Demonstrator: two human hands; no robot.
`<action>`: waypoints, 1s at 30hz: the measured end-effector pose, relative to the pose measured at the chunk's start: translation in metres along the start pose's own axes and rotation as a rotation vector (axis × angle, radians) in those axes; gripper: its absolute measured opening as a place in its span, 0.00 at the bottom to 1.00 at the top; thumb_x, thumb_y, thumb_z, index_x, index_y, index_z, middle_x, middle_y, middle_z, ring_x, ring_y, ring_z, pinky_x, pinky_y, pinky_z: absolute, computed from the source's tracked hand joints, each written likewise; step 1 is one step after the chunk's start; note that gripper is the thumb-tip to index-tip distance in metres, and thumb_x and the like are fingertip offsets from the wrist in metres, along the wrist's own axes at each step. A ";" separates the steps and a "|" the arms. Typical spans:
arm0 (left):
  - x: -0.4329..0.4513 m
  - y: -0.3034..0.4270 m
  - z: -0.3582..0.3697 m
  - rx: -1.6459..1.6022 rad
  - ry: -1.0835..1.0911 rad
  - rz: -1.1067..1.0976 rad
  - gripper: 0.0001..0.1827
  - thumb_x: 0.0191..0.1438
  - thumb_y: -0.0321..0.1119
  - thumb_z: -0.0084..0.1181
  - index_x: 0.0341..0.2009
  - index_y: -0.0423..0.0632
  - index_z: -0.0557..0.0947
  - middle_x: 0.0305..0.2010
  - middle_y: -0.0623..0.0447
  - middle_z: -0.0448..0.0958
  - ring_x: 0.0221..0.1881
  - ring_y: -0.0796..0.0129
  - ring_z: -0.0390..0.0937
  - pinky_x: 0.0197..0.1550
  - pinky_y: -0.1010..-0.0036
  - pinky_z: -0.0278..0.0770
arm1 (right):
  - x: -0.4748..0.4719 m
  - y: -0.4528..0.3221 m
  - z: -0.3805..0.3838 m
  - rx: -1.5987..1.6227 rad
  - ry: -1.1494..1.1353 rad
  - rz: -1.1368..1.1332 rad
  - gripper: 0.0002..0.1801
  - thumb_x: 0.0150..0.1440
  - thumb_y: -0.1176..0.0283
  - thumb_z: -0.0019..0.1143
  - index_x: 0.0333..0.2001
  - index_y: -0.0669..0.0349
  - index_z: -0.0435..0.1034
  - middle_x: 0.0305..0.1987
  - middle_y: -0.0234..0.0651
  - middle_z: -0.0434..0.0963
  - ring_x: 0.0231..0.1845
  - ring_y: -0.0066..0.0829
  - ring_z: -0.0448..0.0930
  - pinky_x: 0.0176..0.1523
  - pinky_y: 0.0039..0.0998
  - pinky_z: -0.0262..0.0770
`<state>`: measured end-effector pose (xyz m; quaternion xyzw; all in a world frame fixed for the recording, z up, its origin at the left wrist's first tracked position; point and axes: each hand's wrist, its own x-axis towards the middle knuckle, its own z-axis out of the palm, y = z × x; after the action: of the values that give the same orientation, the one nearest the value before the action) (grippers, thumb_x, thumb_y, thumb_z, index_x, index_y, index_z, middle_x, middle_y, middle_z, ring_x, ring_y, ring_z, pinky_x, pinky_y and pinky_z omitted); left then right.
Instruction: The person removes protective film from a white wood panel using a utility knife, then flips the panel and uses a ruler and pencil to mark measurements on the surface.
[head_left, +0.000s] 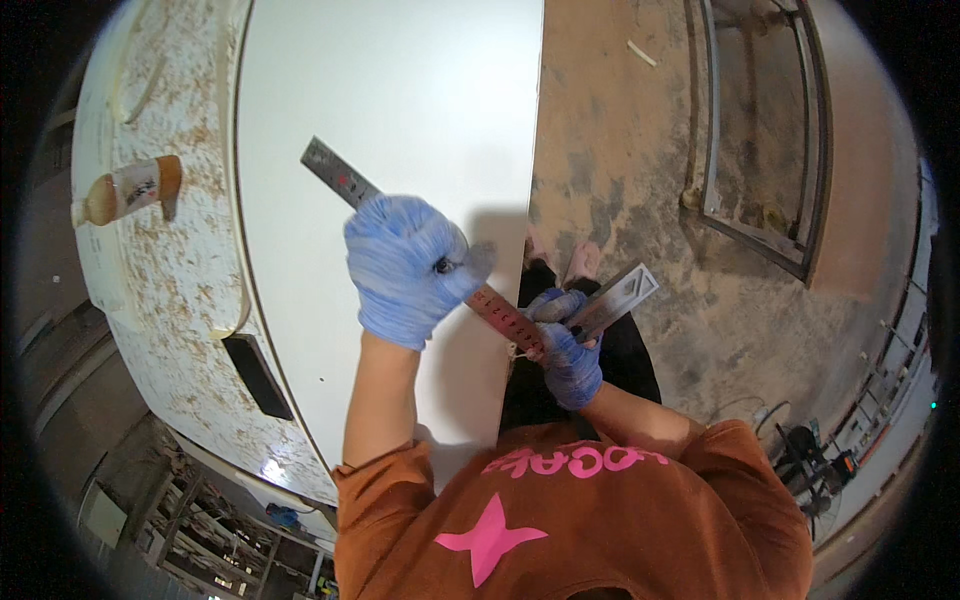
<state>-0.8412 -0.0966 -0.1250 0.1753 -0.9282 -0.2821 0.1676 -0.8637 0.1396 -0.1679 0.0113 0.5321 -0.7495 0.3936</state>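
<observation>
A graduated steel blade (504, 319) runs diagonally over the white panel (390, 90). Around its middle is my left hand (409, 266), in a blue-and-white glove; a small dark round thing (444, 265) shows at this fist, with a blurred grey shape beside it. My right hand (566, 349), gloved too, grips the blade's near end at the panel's right edge. From that hand sticks out a pale metal stock (619, 296), roughly square to the blade. Both look like parts of one try square, but the fingers hide the joint.
Left of the panel, a stained white surface (180, 262) bears a bottle of tan liquid (135, 191) and a dark flat block (257, 376). A metal frame (709, 112) lies at the upper right on the dusty floor (622, 142). A black fan-like object (806, 457) stands lower right.
</observation>
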 end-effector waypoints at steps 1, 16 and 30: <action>-0.003 0.006 -0.003 0.014 -0.038 -0.021 0.16 0.30 0.39 0.67 0.12 0.57 0.69 0.14 0.59 0.64 0.18 0.64 0.65 0.24 0.70 0.63 | 0.000 0.001 0.003 0.020 0.007 0.099 0.12 0.52 0.71 0.58 0.39 0.61 0.67 0.39 0.35 0.73 0.40 0.29 0.74 0.51 0.34 0.70; -0.093 0.030 -0.019 0.082 0.090 -0.056 0.17 0.34 0.36 0.68 0.15 0.55 0.68 0.17 0.58 0.66 0.24 0.63 0.64 0.33 0.67 0.63 | -0.075 0.042 -0.021 -0.033 -0.084 0.140 0.13 0.47 0.74 0.64 0.37 0.60 0.71 0.34 0.31 0.75 0.35 0.24 0.75 0.38 0.28 0.73; -0.076 0.009 -0.017 0.194 0.141 0.030 0.12 0.45 0.44 0.63 0.31 0.54 0.79 0.38 0.57 0.75 0.51 0.58 0.68 0.60 0.59 0.58 | -0.017 -0.009 -0.027 -0.076 0.065 -0.123 0.14 0.47 0.72 0.60 0.39 0.58 0.69 0.35 0.28 0.73 0.38 0.24 0.73 0.46 0.27 0.69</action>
<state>-0.7694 -0.0656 -0.1219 0.1961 -0.9397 -0.1753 0.2188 -0.8684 0.1726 -0.1654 -0.0119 0.5726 -0.7506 0.3295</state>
